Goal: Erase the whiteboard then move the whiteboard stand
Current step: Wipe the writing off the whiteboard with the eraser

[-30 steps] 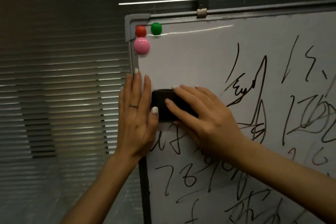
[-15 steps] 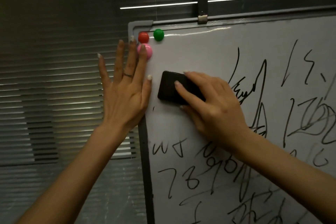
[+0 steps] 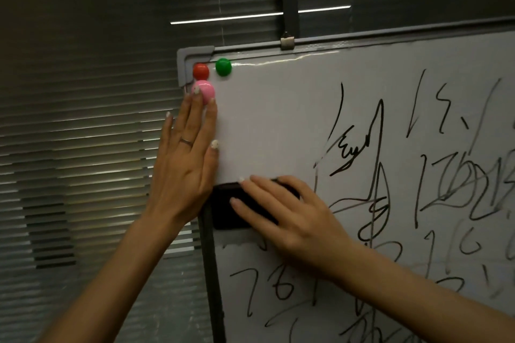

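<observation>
Head view: blinds (image 3: 83,147) fill the dim wall at left and behind. The whiteboard (image 3: 278,125) takes up the right side, its grey frame (image 3: 184,64) cornered at upper left and its dark left edge running down toward the bottom of the picture. Black scribbles and digits cover the board's middle, right and lower parts, while the patch near the top-left corner is bare white.

The left hand (image 3: 184,170) lies flat with fingers together and stretched out, spanning the board's left edge, its palm against the frame and the fingertips reaching up over the lower part of the pink magnet (image 3: 207,90); it clasps nothing. A ring (image 3: 186,141) sits on one finger.

The right hand (image 3: 289,214) presses down on the black eraser (image 3: 231,209), fingers spread over its top and front, so this grip is closed on the eraser. The eraser lies against the board just inside the left edge, directly below the left hand's thumb and above the row of written digits.

A red magnet (image 3: 201,71) and a green magnet (image 3: 223,67) sit side by side in the top-left corner, the pink one just under the red.
</observation>
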The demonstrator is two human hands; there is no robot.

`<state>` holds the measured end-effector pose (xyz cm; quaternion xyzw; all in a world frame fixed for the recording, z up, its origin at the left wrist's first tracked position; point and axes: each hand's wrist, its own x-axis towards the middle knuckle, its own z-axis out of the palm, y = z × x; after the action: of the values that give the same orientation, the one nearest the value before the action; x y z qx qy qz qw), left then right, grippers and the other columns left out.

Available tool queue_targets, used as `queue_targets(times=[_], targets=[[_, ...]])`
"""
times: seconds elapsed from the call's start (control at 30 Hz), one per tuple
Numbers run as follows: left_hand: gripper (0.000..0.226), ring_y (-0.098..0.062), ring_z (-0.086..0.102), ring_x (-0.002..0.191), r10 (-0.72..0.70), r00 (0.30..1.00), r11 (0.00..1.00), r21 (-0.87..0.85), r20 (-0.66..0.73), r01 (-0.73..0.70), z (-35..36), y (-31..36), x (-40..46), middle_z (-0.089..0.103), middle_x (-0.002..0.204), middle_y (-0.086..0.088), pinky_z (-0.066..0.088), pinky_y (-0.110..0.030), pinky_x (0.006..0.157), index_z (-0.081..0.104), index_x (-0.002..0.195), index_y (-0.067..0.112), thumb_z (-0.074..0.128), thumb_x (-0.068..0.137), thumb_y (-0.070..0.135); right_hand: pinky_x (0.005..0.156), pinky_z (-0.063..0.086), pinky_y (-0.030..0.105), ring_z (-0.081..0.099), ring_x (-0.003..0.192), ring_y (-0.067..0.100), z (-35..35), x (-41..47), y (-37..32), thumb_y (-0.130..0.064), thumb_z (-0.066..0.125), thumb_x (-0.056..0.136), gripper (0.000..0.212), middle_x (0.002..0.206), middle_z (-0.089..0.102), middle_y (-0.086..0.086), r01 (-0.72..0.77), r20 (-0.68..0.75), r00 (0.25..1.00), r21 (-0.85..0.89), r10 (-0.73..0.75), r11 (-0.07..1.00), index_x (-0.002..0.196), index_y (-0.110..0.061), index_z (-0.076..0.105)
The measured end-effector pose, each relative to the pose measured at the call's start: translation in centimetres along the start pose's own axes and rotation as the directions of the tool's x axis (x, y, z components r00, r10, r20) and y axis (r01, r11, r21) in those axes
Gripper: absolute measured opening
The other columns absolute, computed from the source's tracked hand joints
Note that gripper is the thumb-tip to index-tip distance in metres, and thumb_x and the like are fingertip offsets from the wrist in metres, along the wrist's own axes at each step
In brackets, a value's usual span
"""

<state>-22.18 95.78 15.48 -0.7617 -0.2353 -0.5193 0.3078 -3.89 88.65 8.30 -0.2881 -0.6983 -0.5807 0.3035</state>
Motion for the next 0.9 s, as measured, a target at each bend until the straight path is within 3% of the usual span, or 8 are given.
queue_targets(times=[0.17,0.4,0.67,0.77,0.9], targets=[[0.055,-0.018,-0.002,0.146,0.001,1.0,1.0,0.0,0.016,-0.001,0.0,0.0,-0.2,0.001,0.158,-0.007,-0.008,-0.034,0.118,0.006,0.15,0.011,0.01,0.102,0.037,0.091,0.043,0.04,0.057,0.118,0.031,-0.1,2.1,2.2,-0.005,0.061,0.086,0.039,0.128,0.058,0.02,-0.125,-0.092,0.988,-0.057,0.12,0.99,0.125,-0.008,0.062],[0.056,-0.022,-0.002,0.146,-0.002,1.0,1.0,0.013,-0.017,0.002,1.2,0.8,-1.3,0.005,0.157,-0.015,-0.005,-0.033,0.119,0.016,0.149,0.007,0.017,0.101,0.035,0.101,0.043,0.043,0.052,0.124,0.032,-0.7,1.9,5.1,-0.007,0.06,0.091,0.039,0.132,0.055,0.021,-0.096,-0.116,0.99,-0.094,0.085,0.991,0.13,-0.009,0.058],[0.055,-0.023,-0.004,0.146,0.036,0.998,0.998,-0.044,-0.06,-0.038,2.6,1.9,-2.0,0.011,0.155,-0.018,0.0,-0.036,0.119,0.023,0.146,0.002,0.017,0.102,0.035,0.101,0.037,0.041,0.048,0.119,0.035,-3.8,1.5,12.3,-0.027,0.057,0.094,0.043,0.134,0.051,0.023,-0.428,-0.182,0.894,-0.086,0.409,0.899,0.132,-0.008,0.054],[0.055,-0.023,-0.003,0.146,0.017,0.998,0.998,-0.056,-0.064,-0.02,2.6,1.8,-2.1,0.01,0.156,-0.016,-0.001,-0.034,0.119,0.023,0.146,0.002,0.016,0.103,0.036,0.103,0.039,0.044,0.047,0.121,0.035,-3.0,0.3,10.5,-0.024,0.058,0.094,0.041,0.134,0.05,0.024,-0.377,-0.167,0.915,-0.029,0.368,0.926,0.131,-0.007,0.053],[0.054,-0.023,-0.003,0.146,0.021,0.998,0.999,-0.048,-0.066,-0.024,2.4,1.5,-2.2,0.012,0.155,-0.018,0.001,-0.035,0.12,0.024,0.146,0.002,0.017,0.103,0.034,0.104,0.041,0.049,0.047,0.127,0.034,-2.4,-2.6,7.7,-0.011,0.065,0.09,0.044,0.136,0.049,0.023,-0.14,-0.064,0.988,-0.018,0.139,0.99,0.132,-0.009,0.05]])
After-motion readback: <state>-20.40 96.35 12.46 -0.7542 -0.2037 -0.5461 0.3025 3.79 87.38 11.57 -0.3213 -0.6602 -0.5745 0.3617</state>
